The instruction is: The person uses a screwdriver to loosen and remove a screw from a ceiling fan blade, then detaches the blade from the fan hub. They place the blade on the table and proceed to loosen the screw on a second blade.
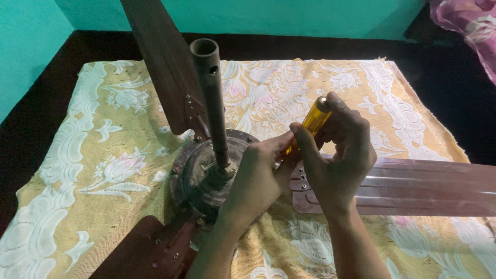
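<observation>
My right hand (341, 155) closed round screwdriver (310, 126), amber handle tilted, tip hidden behind fingers. My left hand (258, 175) curled, fingertips pinching low on handle, palm over rim of fan motor (199, 170). Fan lies on floral yellow cloth (103, 155), rusty rod (212, 98) standing upright from hub. Brown blade (413, 188) extends right, just beside right hand; other blades reach up-left and down-left.

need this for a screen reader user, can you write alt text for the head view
Two hands grip a yellow-handled screwdriver at the hub of a brown ceiling fan lying on a floral cloth. The right hand wraps the handle and the left hand steadies its lower end beside a blade.
</observation>
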